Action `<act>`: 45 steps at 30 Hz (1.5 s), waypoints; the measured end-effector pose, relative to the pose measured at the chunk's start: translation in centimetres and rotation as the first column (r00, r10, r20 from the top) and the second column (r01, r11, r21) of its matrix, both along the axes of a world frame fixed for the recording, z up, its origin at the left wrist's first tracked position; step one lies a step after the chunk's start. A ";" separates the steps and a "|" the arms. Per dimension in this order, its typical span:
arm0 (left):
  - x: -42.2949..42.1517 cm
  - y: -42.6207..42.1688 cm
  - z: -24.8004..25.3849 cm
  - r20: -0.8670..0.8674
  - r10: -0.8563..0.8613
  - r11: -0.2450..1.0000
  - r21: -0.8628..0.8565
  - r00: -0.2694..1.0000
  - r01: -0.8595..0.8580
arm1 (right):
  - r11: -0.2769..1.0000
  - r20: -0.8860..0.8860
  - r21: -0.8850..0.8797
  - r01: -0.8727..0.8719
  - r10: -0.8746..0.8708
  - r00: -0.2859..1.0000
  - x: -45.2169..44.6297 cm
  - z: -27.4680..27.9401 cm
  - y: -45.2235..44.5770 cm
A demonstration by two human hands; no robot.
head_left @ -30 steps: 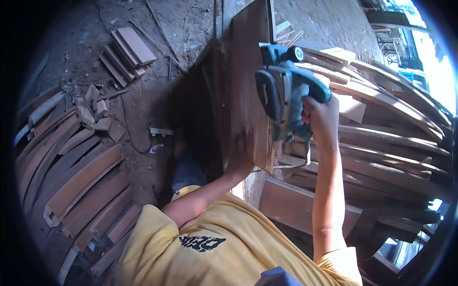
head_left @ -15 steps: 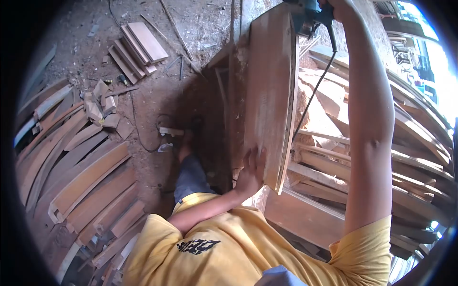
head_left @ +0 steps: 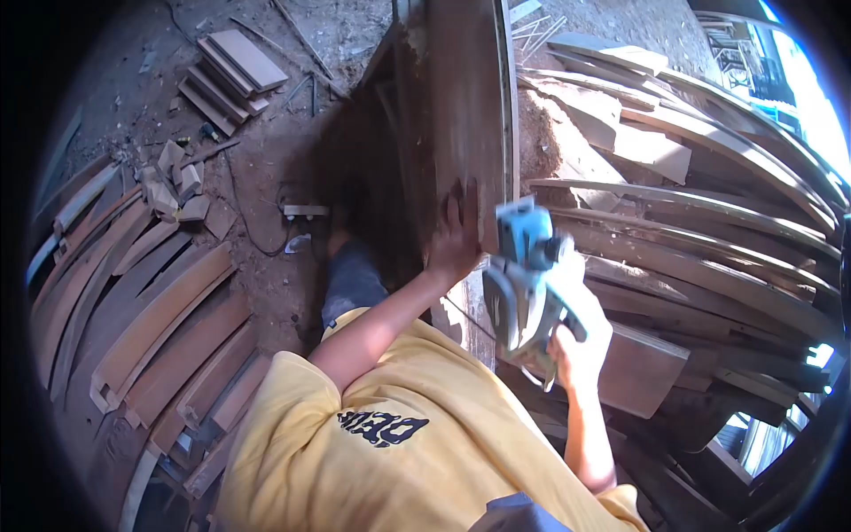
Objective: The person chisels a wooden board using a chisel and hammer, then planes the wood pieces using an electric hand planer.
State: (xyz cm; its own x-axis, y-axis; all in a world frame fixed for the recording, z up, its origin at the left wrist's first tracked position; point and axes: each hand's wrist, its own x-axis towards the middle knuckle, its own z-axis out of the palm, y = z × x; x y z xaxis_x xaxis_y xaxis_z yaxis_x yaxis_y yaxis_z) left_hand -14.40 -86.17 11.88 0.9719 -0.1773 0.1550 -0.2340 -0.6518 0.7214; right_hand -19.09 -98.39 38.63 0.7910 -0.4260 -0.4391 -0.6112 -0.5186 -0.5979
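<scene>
My right hand [head_left: 581, 341] is wrapped round the rear handle of a teal electric hand planer [head_left: 528, 244], which is raised beside the near end of a thick wooden board [head_left: 465, 97]. The planer is slightly blurred and tilted, apart from the board's upper face. My left hand [head_left: 455, 238] rests on the board near its close end, fingers stretched out over the wood. The board runs away from my body and leaves the top of the view.
Curved timber pieces [head_left: 168, 306] are piled on the left, with more stacked lengths [head_left: 709, 235] on the right. Small offcuts [head_left: 182, 186] and a stack of short boards [head_left: 235, 75] lie on the dirt floor. A cable [head_left: 244, 213] crosses the ground.
My right hand has brought the planer back from the board's far end to the near right side. My left hand has stayed on the board, and the view has shifted somewhat.
</scene>
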 end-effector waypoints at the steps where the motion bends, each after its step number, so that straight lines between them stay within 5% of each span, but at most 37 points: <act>1: 0.3 0.1 0.9 -0.145 0.022 0.997 -0.066 0.989 -0.032 | 1.000 0.036 0.023 0.013 -0.014 0.999 -3.0 -0.5 -0.8; 2: 0.1 0.1 1.5 -0.286 0.030 0.989 -0.128 0.958 -0.069 | 0.999 0.072 0.046 0.025 -0.028 0.997 -5.1 -0.6 -0.6; 6: -0.1 -0.2 0.3 -0.251 0.032 0.986 -0.150 0.968 -0.071 | 0.986 0.054 0.146 0.082 -0.091 0.994 -2.6 -0.3 -0.1; 8: 0.0 -0.8 -0.7 -0.136 0.028 0.999 -0.034 0.990 -0.033 | 0.997 0.092 0.082 -0.007 0.000 0.996 0.9 -0.5 0.7; 10: 0.1 -0.6 -0.3 -0.097 0.043 0.994 -0.092 0.994 -0.052 | 0.996 0.109 0.074 -0.043 0.034 0.993 5.2 -0.6 1.4; 21: -0.1 -0.2 0.8 -0.242 -0.020 0.982 -0.189 0.970 -0.027 | 0.954 0.307 0.044 -0.295 0.268 0.913 36.7 -2.9 6.6; 23: 0.0 -0.2 0.7 -0.249 -0.032 0.989 -0.148 0.968 -0.006 | 0.940 0.309 -0.055 -0.337 0.337 0.889 44.1 -3.9 7.1; 25: 0.1 0.3 0.7 -0.258 -0.035 0.995 -0.094 0.965 0.011 | 0.918 0.375 0.029 -0.395 0.356 0.856 54.0 -4.3 8.7; 30: 0.1 1.2 1.1 -0.186 -0.033 0.964 -0.264 0.982 -0.018 | 0.956 0.377 -0.005 -0.292 0.272 0.885 64.0 -4.6 11.0; 35: -0.3 0.7 0.9 -0.178 -0.053 0.978 -0.210 0.983 0.015 | 0.937 0.398 -0.043 -0.348 0.335 0.854 56.6 -3.9 8.3; 36: -0.4 0.4 0.4 -0.195 -0.058 0.982 -0.187 0.979 0.021 | 0.917 0.373 0.034 -0.397 0.357 0.856 54.7 -7.4 5.0; 38: -0.5 0.4 0.2 -0.185 -0.031 0.996 -0.086 0.982 0.015 | 0.894 0.284 -0.190 -0.406 0.446 0.849 43.2 -5.5 4.5; 43: -0.3 -0.1 -1.1 -0.154 -0.026 0.989 -0.146 0.988 0.003 | 0.960 0.159 0.128 -0.249 0.228 0.961 11.0 -0.8 1.0; 45: 0.1 -0.6 -3.0 0.010 -0.049 0.974 0.222 0.999 0.045 | 0.964 0.099 0.234 -0.127 0.106 0.989 0.6 0.3 -0.4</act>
